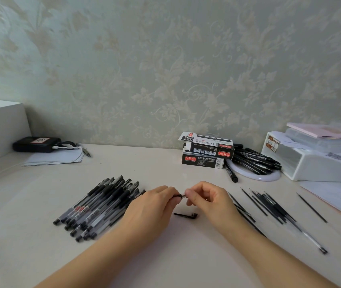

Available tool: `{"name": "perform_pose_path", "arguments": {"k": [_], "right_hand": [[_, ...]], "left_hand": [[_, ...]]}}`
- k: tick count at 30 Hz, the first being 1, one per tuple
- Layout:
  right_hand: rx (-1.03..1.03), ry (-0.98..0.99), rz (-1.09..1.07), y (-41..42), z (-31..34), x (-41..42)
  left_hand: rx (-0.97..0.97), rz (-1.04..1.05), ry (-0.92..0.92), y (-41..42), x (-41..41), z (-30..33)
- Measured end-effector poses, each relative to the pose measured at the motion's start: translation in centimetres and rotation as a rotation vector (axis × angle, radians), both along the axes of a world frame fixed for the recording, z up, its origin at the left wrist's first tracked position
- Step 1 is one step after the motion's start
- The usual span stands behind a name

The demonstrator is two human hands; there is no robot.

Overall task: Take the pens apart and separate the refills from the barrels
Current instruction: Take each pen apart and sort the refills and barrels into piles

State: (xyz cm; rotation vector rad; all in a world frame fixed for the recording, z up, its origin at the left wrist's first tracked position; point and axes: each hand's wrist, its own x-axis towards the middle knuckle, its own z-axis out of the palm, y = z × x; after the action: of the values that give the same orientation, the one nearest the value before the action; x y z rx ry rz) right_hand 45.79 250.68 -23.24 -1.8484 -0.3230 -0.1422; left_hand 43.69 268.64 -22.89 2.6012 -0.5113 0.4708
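Head view: I see both hands meeting over the middle of the pale bench. My left hand has its fingers curled round a pen, of which only a short dark section shows between the hands. My right hand pinches the pale end of that same pen with thumb and fingers. Just below the hands a black cap with its clip lies on the bench.

Left of the hands sits a pile of whole pens, capped, lying roughly parallel. Right of the hands lies a loose spread of thin black refills, with 1 clear barrel among them and 1 refill apart to the right.

Against the wall stand 2 stacked pen boxes, the upper with its flap open; I cannot tell what is inside. Beside them a heap of black markers rests on a white round plate. At the far right is a white storage bin with papers on top.
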Motion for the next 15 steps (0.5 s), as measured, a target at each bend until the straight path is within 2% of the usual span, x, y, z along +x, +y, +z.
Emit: {"name": "perform_pose_path", "arguments": {"k": [4, 8, 11, 15], "right_hand": [[0.133, 0.022, -0.033, -0.2, 0.1, 0.1], [0.192, -0.003, -0.209, -0.7, -0.3, 0.5], [-0.020, -0.059, -0.259, -0.5, -0.8, 0.6], [-0.292, -0.109, -0.179, 0.0, -1.0, 0.3]], "left_hand": [[-0.031, 0.013, 0.013, 0.1, 0.1, 0.0], [-0.074, 0.004, -0.003, 0.2, -0.1, 0.0], [-0.087, -0.022, -0.002, 0.3, -0.1, 0.1], [-0.080, -0.030, 0.011, 0.4, 0.0, -0.1]]}}
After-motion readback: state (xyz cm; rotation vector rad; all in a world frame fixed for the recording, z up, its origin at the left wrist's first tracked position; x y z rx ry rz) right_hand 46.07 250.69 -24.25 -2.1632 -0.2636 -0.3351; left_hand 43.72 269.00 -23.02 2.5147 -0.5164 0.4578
